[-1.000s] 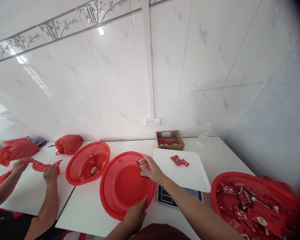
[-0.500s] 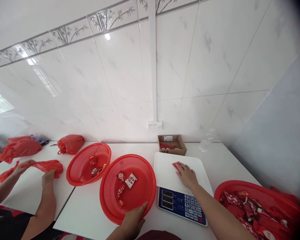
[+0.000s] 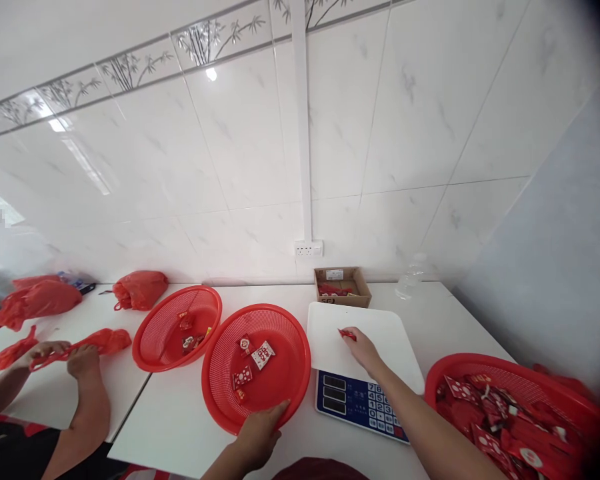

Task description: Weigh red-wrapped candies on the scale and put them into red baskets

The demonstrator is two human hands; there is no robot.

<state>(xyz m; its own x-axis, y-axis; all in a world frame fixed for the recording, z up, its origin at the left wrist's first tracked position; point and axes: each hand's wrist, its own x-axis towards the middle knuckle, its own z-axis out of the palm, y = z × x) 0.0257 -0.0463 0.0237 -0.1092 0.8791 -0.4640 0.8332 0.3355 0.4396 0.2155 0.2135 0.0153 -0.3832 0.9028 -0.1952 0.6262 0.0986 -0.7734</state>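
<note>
With fingers and thumb on the near rim, my left hand (image 3: 257, 433) grips a round red plastic basket (image 3: 285, 333). Inside it lie several small wrapped packets, one of them a white-and-red packet (image 3: 263, 355). My right hand (image 3: 364, 350) pinches a small red packet (image 3: 349, 335) just above the white pan of a digital scale (image 3: 393, 340). The forearm covers part of the scale's keypad; its displays (image 3: 335, 393) look dark. To the right, a larger red basket (image 3: 445, 367) is heaped with red packets.
A second red basket (image 3: 150, 333) with a few packets stands at left. Behind the scale are an open cardboard box (image 3: 357, 300) and a clear bottle (image 3: 409, 283). Farther left, a co-worker's hands (image 3: 83, 360) handle a red plastic bag (image 3: 113, 340); more tied red bags (image 3: 140, 290) lie behind.
My right hand has drawn the small red packet slightly left, off the scale pan's surface. The basket under my left hand has shifted a little and its packets moved. The co-worker's hands drew closer together.
</note>
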